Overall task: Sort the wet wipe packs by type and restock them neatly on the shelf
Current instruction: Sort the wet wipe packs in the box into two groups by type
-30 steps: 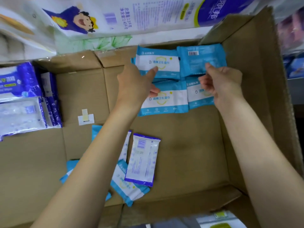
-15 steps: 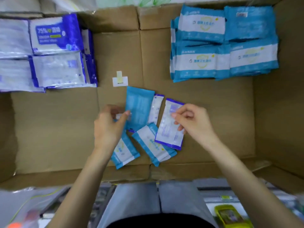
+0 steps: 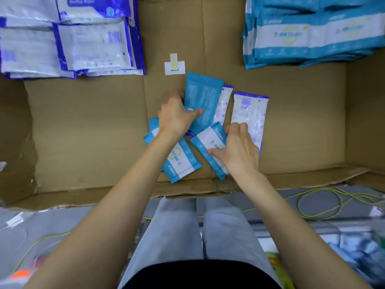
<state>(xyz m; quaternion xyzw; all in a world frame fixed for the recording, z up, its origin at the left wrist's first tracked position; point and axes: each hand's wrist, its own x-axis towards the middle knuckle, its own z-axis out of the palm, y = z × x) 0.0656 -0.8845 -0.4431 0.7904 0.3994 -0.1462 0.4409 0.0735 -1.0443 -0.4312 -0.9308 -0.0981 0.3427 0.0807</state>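
Left hand (image 3: 177, 117) pinches teal pack (image 3: 203, 101); right hand (image 3: 239, 149) lies on striped pack (image 3: 208, 142), and I can't tell its grip. My worry: purple pack (image 3: 226, 101) tucked under the teal drags along and mixes types.

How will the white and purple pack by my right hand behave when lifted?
The white and purple pack looks thin and film-wrapped, so it probably flexes a little. Its glossy film may be slippery. Lying flat on the cardboard, it should slide, not roll.

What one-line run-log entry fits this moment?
left hand: grips teal pack | right hand: holds teal-and-white pack | white-purple pack: lying loose
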